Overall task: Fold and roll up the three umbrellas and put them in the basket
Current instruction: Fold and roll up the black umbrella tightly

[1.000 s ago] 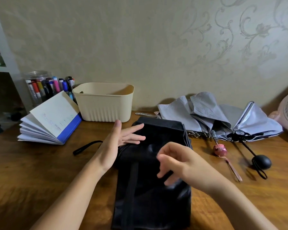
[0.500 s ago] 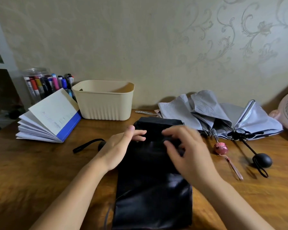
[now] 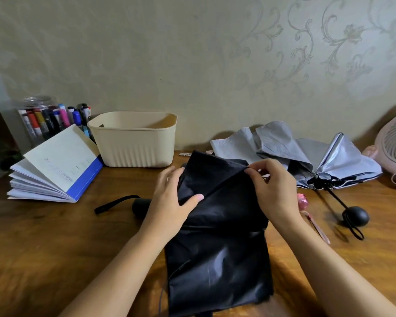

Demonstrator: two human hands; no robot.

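1. Head view, centre of frame: the black umbrella [image 3: 217, 248] lies on the worktop [image 3: 44, 236]. The left hand [image 3: 169, 202] grips its upper-left fold, and the right hand [image 3: 274, 191] pinches its upper-right edge.
2. Head view, behind: cream basket [image 3: 135, 145] left of centre; unfolded grey umbrella [image 3: 284, 147] at right.

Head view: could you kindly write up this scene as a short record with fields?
Work item: black fabric umbrella, flat on the wooden table
Left-hand grip: holds its left fold, thumb on top
Right-hand grip: pinches the raised fold edge
Cream ribbed plastic basket: behind-left, no umbrella visible inside
Grey fabric umbrella: loose, unrolled, at right by the wall
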